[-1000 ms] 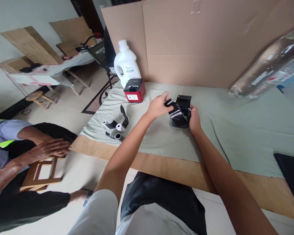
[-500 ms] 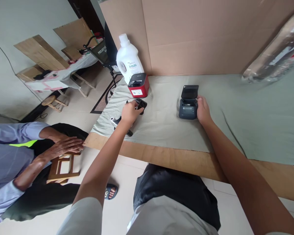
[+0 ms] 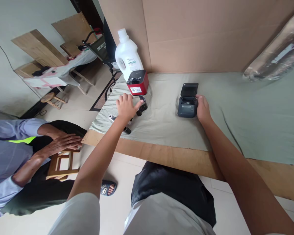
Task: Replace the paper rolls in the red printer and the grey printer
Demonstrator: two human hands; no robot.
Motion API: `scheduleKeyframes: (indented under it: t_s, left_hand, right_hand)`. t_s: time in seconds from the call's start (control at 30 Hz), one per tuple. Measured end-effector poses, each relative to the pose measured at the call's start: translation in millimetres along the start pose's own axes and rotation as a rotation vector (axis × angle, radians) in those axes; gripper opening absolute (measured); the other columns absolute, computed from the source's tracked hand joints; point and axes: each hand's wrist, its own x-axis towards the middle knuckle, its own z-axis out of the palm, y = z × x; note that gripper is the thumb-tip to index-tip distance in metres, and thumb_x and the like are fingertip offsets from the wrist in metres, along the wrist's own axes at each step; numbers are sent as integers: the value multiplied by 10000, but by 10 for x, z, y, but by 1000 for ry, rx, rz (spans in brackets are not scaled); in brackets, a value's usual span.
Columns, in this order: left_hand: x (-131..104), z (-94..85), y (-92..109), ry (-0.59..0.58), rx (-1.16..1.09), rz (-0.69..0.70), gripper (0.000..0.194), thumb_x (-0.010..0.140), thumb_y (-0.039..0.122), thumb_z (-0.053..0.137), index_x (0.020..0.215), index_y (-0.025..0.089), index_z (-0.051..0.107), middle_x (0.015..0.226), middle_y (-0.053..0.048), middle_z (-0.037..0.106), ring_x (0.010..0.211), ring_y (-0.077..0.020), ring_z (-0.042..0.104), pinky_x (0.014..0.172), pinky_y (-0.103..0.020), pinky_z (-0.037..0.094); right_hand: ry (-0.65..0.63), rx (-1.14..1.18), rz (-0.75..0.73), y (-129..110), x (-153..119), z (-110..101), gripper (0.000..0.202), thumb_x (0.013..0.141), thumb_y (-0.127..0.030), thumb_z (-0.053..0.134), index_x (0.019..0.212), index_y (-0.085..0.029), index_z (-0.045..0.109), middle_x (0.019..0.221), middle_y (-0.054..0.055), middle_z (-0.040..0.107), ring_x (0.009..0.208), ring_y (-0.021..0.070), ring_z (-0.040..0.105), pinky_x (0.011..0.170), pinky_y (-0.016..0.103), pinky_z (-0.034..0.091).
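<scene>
My right hand (image 3: pixel 203 109) grips the right side of a small dark blue label printer (image 3: pixel 187 110), whose black lid (image 3: pixel 189 89) stands raised at the back. Over the left part of the table my left hand (image 3: pixel 127 107) is open, fingers spread. Its thumb lies against or just above a small black object (image 3: pixel 143 105) of a kind I cannot make out. Partly hidden under my left wrist are a black cylinder (image 3: pixel 127 130) and a white roll-like piece (image 3: pixel 111 117). Behind that hand sits a red and black box-shaped device (image 3: pixel 138 82) with a white label.
A white detergent bottle (image 3: pixel 129 54) stands behind the red device, against a cardboard panel (image 3: pixel 196 36). Plastic-wrapped cardboard (image 3: pixel 275 54) leans at the right. Another person's folded hands (image 3: pixel 63 143) rest near the table's left corner. Grey-green cloth (image 3: pixel 166 127) covers the table.
My left hand has let go of the small black object and spread its fingers, shifting slightly left. My right hand keeps its hold on the label printer.
</scene>
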Motion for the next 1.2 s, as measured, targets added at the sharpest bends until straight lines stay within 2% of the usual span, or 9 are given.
scheduleKeyframes:
  t_s: [0.07,0.2,0.3,0.5,0.6,0.73,0.9,1.07,1.2]
  left_hand:
    - [-64,-184,-152,-26,-32,-42,427,1013,564,549,1187,206,702,1244,-185,714,1271,-400,598,1102,-500,416]
    - [-169,-370,-375,-298,64,-111,298,808,495,805,906,224,730,930,-137,726,1073,-403,680,991,-495,483]
    - [-187,-341,-420,-411,155,-126,286,685,387,874,841,203,722,882,-143,710,983,-420,697,861,-472,524]
    - [-209,-238,-440,-485,134,-74,224,690,289,796,884,192,742,952,-146,747,966,-380,720,762,-389,532]
    - [-258,-282,-500,-435,66,-81,216,722,292,776,914,201,739,1010,-134,757,1025,-369,713,836,-399,534]
    - [-313,-487,-510,-160,-188,-101,210,773,325,756,945,240,671,892,-72,703,955,-311,694,842,-387,540]
    - [-325,-609,-45,-42,-922,65,218,761,326,748,906,241,609,827,0,615,775,-193,640,723,-314,562]
    - [-282,-267,768,-13,-1414,163,342,807,473,818,817,222,586,770,9,564,747,-159,620,705,-289,581]
    - [-243,39,1288,-165,-1668,94,421,869,585,775,900,236,541,784,14,594,717,-148,661,600,-237,544]
  right_hand:
    - [11,4,-13,34,7,9,607,1052,-734,363,1186,-278,740,1252,102,739,1298,326,671,1201,606,458]
    - [25,16,-32,42,8,8,592,1044,-740,397,1152,-276,748,1206,84,752,1249,310,682,1184,580,470]
    - [17,-5,-22,-14,-6,-12,598,1034,-743,410,1128,-261,752,1224,95,753,1252,313,670,1183,566,466]
    - [14,-44,-8,-103,-28,-29,595,1035,-718,380,1084,-251,745,1239,114,751,1263,321,666,1177,558,465]
    - [18,-56,-2,-114,-33,-19,601,1048,-695,366,1088,-229,743,1251,145,748,1260,324,659,1183,551,454]
    - [17,-52,9,-124,-46,-8,589,1050,-707,375,1113,-242,732,1254,130,743,1261,313,651,1201,547,438]
    - [12,-57,-14,-107,-49,-15,644,1016,-779,372,1118,-255,733,1271,130,733,1298,335,648,1217,598,427]
    - [32,-47,-37,-81,-46,-15,694,1002,-813,336,1095,-254,736,1228,126,750,1256,313,668,1196,589,454]
    - [24,-39,-4,-100,-55,-12,749,989,-835,319,1130,-224,729,1248,143,748,1252,296,665,1188,554,463]
